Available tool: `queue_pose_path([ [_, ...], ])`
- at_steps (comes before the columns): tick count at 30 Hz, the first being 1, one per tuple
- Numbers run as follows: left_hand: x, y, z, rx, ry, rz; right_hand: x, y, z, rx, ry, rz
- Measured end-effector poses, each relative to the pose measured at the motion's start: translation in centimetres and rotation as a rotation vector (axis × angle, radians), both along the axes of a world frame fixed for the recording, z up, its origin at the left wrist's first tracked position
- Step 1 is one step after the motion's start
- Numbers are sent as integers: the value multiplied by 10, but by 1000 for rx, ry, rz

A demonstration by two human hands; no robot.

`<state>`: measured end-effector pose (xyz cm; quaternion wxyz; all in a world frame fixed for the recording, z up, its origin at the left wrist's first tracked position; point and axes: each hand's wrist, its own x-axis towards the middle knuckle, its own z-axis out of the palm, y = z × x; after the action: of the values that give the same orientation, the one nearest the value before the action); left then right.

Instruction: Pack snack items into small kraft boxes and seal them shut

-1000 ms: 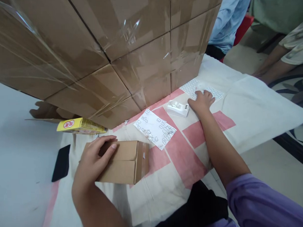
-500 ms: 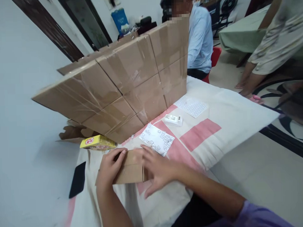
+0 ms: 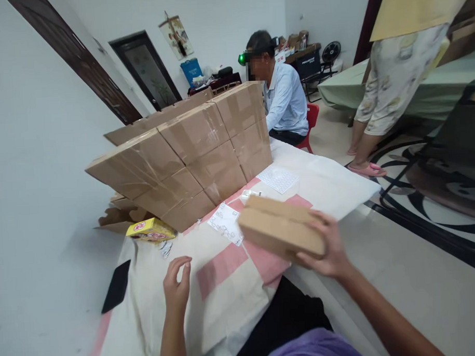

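Note:
My right hand (image 3: 325, 245) grips a small brown cardboard box (image 3: 278, 223) by its right end, thumb below and fingers on top. The box is tilted and held in the air above the table's right part. My left hand (image 3: 177, 277) is over the cloth at the front, fingers loosely curved and apart from the thumb, holding nothing. Past the box lie a printed white sheet (image 3: 225, 222) and a small white plastic item (image 3: 250, 194), partly hidden by the box. A yellow printed box (image 3: 151, 230) lies beyond my left hand, with a crumpled scrap (image 3: 165, 248) by it.
A wall of taped cardboard boxes (image 3: 182, 159) stands across the table's far side. A dark flat object (image 3: 116, 286) lies at the left edge, and a patterned sheet (image 3: 278, 179) farther back. A seated person (image 3: 289, 98) and a standing person (image 3: 397, 79) are beyond.
The cardboard box has been lifted from in front of me and carried right in my right hand. My left hand has let go of it. The view has tilted up.

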<state>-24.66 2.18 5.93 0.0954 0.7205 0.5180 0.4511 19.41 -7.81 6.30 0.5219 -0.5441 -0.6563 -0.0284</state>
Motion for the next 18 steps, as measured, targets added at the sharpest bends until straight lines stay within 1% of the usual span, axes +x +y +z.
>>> queue_pose_path([
  [2,0,-9,-30,-73,5,-7,66,-19,-3,23,-25,-364],
  [3,0,-12,-43,-115,11,-13,96,-23,-5,26,-10,-511],
  [4,0,-14,-54,-155,26,-24,121,-22,-6,25,4,-615],
  [5,1,-16,-63,-192,53,-38,142,-16,-7,-4,8,-667],
  [7,3,-17,-74,-232,132,-61,171,9,-7,-81,3,-673],
  [9,5,-18,-78,-235,213,-55,185,52,-6,-170,-27,-616],
  [11,6,-19,-78,-231,257,-19,188,106,-2,-249,-70,-571],
  [15,9,-22,-75,-235,271,13,182,225,6,-361,-108,-577],
  [18,11,-21,-72,-256,263,25,176,301,9,-422,-104,-578],
])
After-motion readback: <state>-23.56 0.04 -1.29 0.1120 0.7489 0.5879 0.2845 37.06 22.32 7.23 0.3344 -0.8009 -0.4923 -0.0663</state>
